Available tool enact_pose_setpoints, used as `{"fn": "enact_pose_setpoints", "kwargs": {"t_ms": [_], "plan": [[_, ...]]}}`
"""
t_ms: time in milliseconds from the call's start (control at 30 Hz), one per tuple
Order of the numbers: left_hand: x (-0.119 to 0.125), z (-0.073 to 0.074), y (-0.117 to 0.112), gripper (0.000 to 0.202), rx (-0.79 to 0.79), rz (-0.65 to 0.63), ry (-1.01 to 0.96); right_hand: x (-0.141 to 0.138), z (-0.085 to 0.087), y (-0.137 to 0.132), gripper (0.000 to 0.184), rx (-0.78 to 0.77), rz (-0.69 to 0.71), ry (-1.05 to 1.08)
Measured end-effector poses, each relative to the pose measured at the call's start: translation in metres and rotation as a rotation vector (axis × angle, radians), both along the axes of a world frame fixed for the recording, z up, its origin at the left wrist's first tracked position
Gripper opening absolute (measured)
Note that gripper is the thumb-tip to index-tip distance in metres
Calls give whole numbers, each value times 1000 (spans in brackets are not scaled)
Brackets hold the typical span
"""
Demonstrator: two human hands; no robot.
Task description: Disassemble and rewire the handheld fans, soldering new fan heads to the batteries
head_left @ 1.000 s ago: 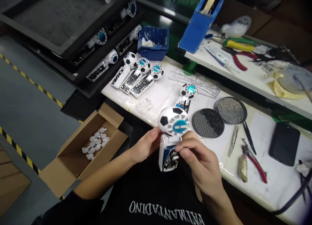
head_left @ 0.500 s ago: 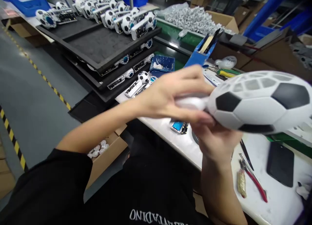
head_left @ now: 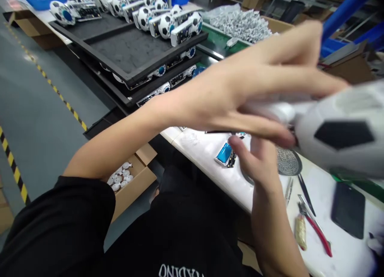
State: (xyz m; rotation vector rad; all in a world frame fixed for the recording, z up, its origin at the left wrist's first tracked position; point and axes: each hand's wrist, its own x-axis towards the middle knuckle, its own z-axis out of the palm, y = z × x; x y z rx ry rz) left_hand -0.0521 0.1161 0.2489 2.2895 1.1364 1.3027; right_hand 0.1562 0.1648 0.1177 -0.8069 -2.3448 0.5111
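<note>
White desk (head_left: 195,147) underneath, blurry soccer-ball unit (head_left: 342,129) up above it, sticking out past the left hand (head_left: 240,85), which grips it between thumb and fingers. Right hand (head_left: 262,165) is lower, fingers partly hidden, so can't tell if it's holding anything.

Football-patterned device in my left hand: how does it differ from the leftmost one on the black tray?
The held device is in the left hand; the tray device rests on the black tray. The held device is blurred and cut off at the right edge; the tray device is sharper, fully in frame. The tray device shows a blue disc; the held device none. Both have black patches on white.
</note>
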Motion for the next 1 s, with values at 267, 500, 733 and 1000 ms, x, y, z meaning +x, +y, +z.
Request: {"fn": "enact_pose_setpoints", "kwargs": {"t_ms": [267,500,733,1000], "plan": [[-45,-6,13,74,198,-87,156,-77,-65,-41,81,-54,59,-545],[-34,-61,11,55,-90,-47,-218,-42,-65,-125,73,-141,314,-422],[-8,-162,43,61,-638,239,-504,-31,-48,-148,53,-443,513,-352],[10,-199,45,75,-697,259,-20,10,5,-93,23,-295,146,-22]]}}
